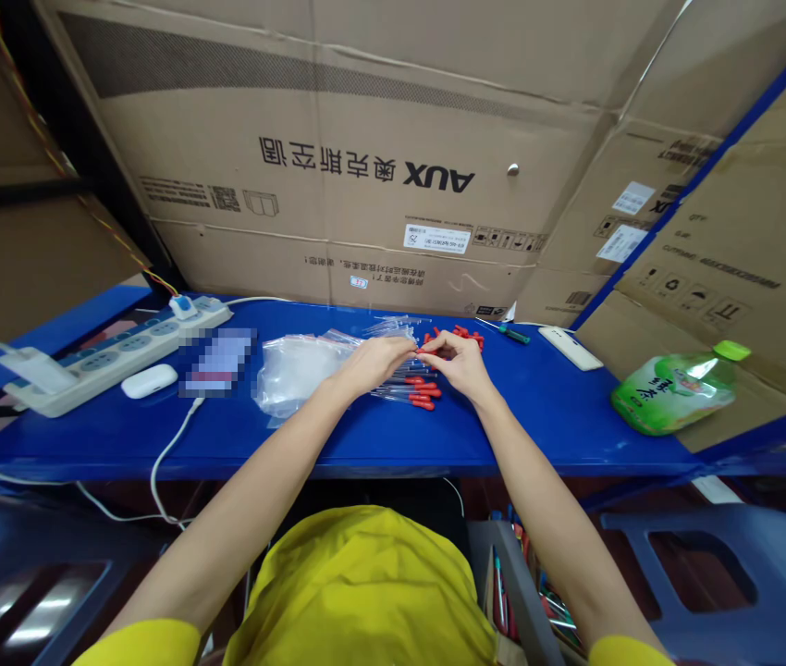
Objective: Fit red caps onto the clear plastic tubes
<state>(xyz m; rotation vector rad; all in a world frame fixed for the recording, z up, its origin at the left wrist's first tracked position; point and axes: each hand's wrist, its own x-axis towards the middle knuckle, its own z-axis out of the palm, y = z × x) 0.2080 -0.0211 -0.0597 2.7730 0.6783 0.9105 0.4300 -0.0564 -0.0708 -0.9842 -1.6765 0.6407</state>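
Observation:
My left hand [377, 361] and my right hand [460, 363] meet over the middle of the blue table, fingertips close together. Between the right fingertips shows a small red rubber bulb [424, 351]. The left fingers are pinched near it, apparently on a thin clear dropper tube mostly hidden by the hand. Below both hands lie several clear droppers with red bulbs [423, 404], bulbs pointing right. Behind the hands are loose red bulbs [471, 335] and a pile of clear thin tubes [393, 324]. Clear plastic bags [300, 370] lie beside my left forearm.
A power strip [122, 347], a white earphone case [150, 380] and a blurred phone [219, 361] with cable lie left. To the right are a green screwdriver [514, 334], a white flat object [570, 348] and a green drink bottle [674, 393]. Large cardboard [365, 111] stands behind.

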